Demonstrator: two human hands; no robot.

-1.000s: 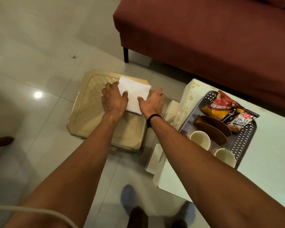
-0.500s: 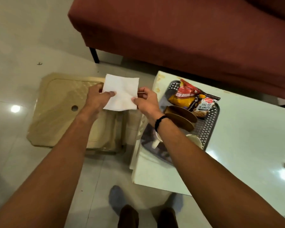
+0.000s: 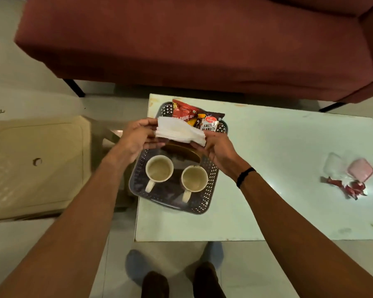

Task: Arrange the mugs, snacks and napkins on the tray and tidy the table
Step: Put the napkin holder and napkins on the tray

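Observation:
A stack of white napkins [image 3: 179, 131] is held above the dark patterned tray [image 3: 211, 179], my left hand [image 3: 136, 138] gripping its left end and my right hand [image 3: 219, 147] its right end. On the tray stand two cream mugs [image 3: 159, 171] [image 3: 194, 179] with handles toward me. Behind the napkins lie a red snack packet [image 3: 182, 111] and a salted peanuts packet [image 3: 210, 123]. A brown bowl [image 3: 183, 150] sits mostly hidden under the napkins.
The tray rests on the left end of a pale glossy table [image 3: 278, 168]. A pink item [image 3: 361, 173], clear plastic and red wrappers [image 3: 351, 188] lie at its right. A beige stool [image 3: 35, 166] stands to the left, a maroon sofa [image 3: 192, 39] behind.
Both hands lifted the napkins off the beige stool and carried them right, over the tray. My view swung right toward the table.

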